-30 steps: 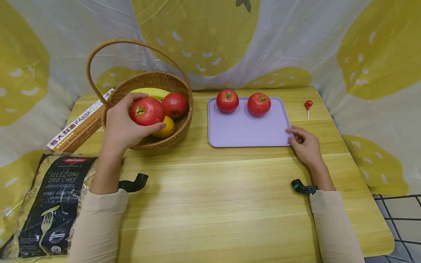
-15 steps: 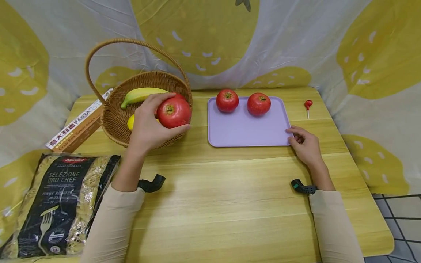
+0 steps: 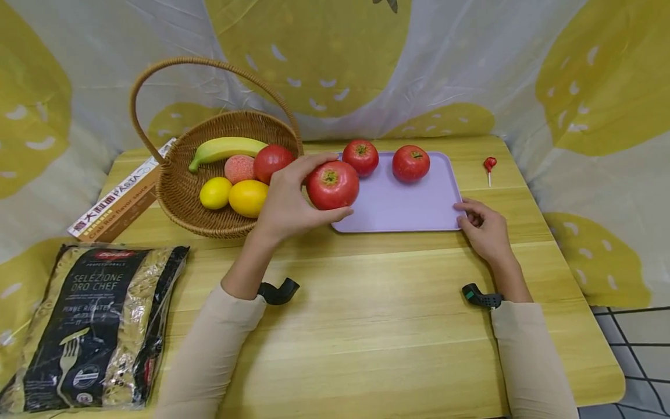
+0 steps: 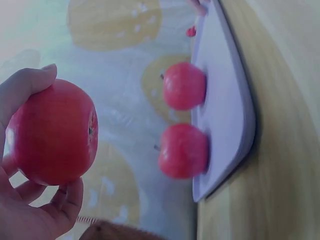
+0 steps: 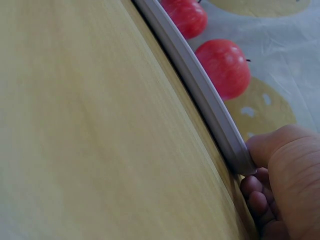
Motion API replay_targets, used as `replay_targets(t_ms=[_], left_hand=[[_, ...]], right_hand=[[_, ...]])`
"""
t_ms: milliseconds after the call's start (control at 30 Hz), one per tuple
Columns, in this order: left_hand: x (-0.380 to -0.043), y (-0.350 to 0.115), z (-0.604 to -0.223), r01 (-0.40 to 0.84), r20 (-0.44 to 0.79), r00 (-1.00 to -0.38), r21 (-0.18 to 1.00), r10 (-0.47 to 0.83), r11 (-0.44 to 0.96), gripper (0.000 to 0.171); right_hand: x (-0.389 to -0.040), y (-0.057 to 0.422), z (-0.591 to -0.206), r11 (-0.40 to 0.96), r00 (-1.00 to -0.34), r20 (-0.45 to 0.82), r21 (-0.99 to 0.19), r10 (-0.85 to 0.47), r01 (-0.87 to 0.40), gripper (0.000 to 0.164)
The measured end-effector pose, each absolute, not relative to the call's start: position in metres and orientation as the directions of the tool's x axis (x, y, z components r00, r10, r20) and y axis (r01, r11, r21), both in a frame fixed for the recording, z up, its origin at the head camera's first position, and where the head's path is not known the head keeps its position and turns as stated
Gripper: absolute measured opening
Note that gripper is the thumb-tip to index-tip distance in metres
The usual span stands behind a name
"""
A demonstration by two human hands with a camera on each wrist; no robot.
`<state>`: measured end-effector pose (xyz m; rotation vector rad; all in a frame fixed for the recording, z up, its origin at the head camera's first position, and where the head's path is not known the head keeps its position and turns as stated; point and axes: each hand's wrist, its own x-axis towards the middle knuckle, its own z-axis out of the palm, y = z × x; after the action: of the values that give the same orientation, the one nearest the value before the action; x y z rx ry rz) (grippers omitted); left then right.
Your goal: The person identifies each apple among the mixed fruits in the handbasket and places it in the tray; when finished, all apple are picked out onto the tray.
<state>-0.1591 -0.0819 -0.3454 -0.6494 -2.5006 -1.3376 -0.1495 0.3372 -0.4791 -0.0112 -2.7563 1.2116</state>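
Observation:
My left hand [image 3: 287, 201] grips a red apple [image 3: 332, 185] between thumb and fingers, above the left end of the lilac tray [image 3: 398, 215]. In the left wrist view that held apple [image 4: 55, 132] is raised clear of the tray. Two more red apples, a left one [image 3: 360, 157] and a right one [image 3: 410, 163], sit along the tray's far side. At the tray's right edge my right hand [image 3: 487, 230] pinches the rim. The right wrist view has the thumb [image 5: 272, 145] against the tray corner, other fingers curled below it.
Left of the tray, a wicker basket [image 3: 180, 209] with a tall handle holds a banana [image 3: 227, 149], a lemon [image 3: 215, 193] and other fruit. A pasta box [image 3: 123, 195] and a pasta bag [image 3: 94, 326] lie farther left. A red lollipop [image 3: 489, 164] lies right of the tray.
My left hand has carried the apple rightward from over the basket to the tray's left end, uncovering the fruit in the basket. The right hand has stayed at the tray's edge.

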Motion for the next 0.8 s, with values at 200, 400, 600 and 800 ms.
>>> replay_targets(t_ms=[200,400,600,800], left_hand=[[-0.161,-0.052,-0.363,0.480,0.355,-0.874,0.742,0.332,0.468,0.083],[-0.163,-0.036,-0.385,0.386,0.258,-0.914,0.787,0.311,0.481,0.080],[-0.173,-0.031,-0.401,0.328,0.199,-0.935,0.803,0.294,0.498,0.080],[-0.182,-0.022,-0.414,0.268,0.150,-0.954,0.815,0.261,0.513,0.084]], right_hand=[[-0.150,0.337,-0.479,0.683,-0.992,0.110,-0.729,0.069,-0.033,0.029],[-0.148,0.336,-0.478,0.685,-0.992,0.108,-0.728,0.067,-0.033,0.029],[-0.148,0.337,-0.478,0.686,-0.992,0.106,-0.727,0.063,-0.034,0.029],[-0.149,0.336,-0.478,0.691,-0.992,0.107,-0.722,0.071,-0.028,0.029]])
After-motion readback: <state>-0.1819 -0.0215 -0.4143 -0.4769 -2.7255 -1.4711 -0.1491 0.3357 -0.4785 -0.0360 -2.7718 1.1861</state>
